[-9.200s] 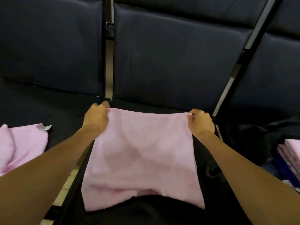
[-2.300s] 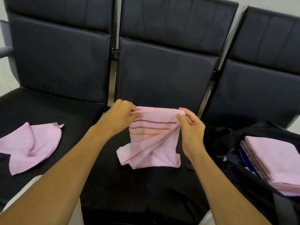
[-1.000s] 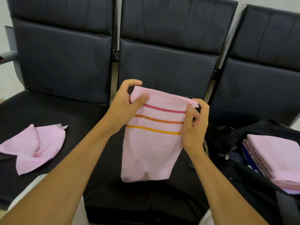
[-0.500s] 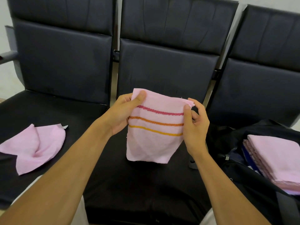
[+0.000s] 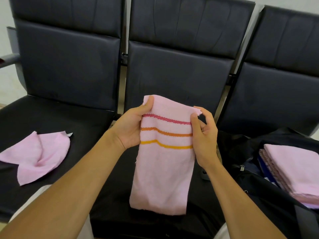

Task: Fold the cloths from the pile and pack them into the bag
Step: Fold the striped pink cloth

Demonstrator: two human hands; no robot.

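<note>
I hold a folded pink cloth (image 5: 164, 169) with red, orange and yellow stripes upright over the middle seat. My left hand (image 5: 129, 128) grips its upper left edge, thumb on the front. My right hand (image 5: 203, 135) pinches its upper right edge. The cloth hangs down as a long narrow strip. A crumpled pink cloth (image 5: 38, 156) lies on the left seat. On the right seat a black bag (image 5: 241, 152) stands open with a stack of folded pink cloths (image 5: 293, 169) inside.
Three black padded seats in a row (image 5: 172, 75) face me, joined by metal bars. A small dark object (image 5: 204, 175) lies on the middle seat near the bag. A grey armrest (image 5: 8, 59) sticks out at far left.
The cloth, half a second ago bunched short with its lower end drawn up, now hangs down full length. Both hands stay on its top corners.
</note>
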